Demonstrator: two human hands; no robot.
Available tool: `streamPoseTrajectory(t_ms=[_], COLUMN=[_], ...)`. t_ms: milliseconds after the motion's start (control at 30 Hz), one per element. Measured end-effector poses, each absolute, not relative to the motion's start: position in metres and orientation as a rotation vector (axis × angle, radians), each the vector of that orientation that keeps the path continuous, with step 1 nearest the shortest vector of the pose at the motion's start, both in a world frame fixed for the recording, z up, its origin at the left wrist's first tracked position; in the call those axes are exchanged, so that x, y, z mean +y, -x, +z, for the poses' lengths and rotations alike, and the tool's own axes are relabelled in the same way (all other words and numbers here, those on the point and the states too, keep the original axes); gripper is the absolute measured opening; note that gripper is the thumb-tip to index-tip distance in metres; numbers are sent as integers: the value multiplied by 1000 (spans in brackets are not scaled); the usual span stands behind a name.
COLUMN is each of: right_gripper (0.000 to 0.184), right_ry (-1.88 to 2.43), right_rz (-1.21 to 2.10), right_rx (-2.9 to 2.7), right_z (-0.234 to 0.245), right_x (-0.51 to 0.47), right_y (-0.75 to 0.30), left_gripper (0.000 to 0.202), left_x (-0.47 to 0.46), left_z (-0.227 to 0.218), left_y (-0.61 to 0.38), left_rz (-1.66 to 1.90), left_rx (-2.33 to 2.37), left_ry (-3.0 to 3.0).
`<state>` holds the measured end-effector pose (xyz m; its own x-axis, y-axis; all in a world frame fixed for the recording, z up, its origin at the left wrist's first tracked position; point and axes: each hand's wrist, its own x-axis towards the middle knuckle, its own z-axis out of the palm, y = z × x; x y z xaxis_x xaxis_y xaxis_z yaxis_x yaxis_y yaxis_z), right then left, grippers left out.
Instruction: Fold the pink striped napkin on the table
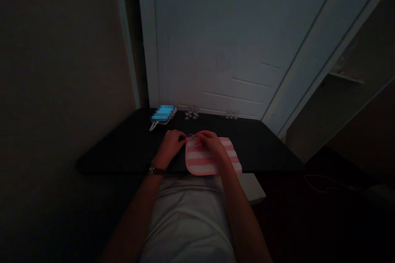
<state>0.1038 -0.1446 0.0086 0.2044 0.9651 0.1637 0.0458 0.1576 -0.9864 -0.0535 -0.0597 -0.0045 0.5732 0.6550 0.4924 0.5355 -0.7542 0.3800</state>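
A pink and white striped cloth (203, 162) lies on the near edge of a black table (123, 148), right in front of me. My right hand (210, 141) rests on its far left corner with the fingers curled together. My left hand (171, 141), a watch on its wrist, sits just left of the cloth, its fingers closed and meeting the right hand at that corner. A small pale thing shows between the fingertips, too dim to name.
A blurred blue object (163, 114) with a pale strap lies at the table's back left. Small clear items (191, 113) (232, 114) stand along the back edge against a white panelled door (231, 49). A wall is on the left, shelving on the right.
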Motion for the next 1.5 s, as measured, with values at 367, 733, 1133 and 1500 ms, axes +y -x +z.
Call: streamPoseTrajectory(t_ms=[367, 733, 1133, 1500], right_gripper=[14, 18, 22, 21], right_ry=[1281, 1391, 1400, 1437], right_rz=[849, 752, 680, 550], right_rx=[-1195, -1148, -988, -926], right_z=[13, 16, 13, 16], right_x=[-150, -166, -187, -203], right_y=[-110, -139, -176, -191], left_gripper=[20, 21, 20, 20], left_x=[-61, -60, -59, -58], left_z=[-3, -4, -4, -6], left_y=[52, 52, 53, 53], left_rz=[932, 881, 905, 900], left_rx=[963, 953, 945, 962], left_ry=[-2636, -2626, -2644, -2642])
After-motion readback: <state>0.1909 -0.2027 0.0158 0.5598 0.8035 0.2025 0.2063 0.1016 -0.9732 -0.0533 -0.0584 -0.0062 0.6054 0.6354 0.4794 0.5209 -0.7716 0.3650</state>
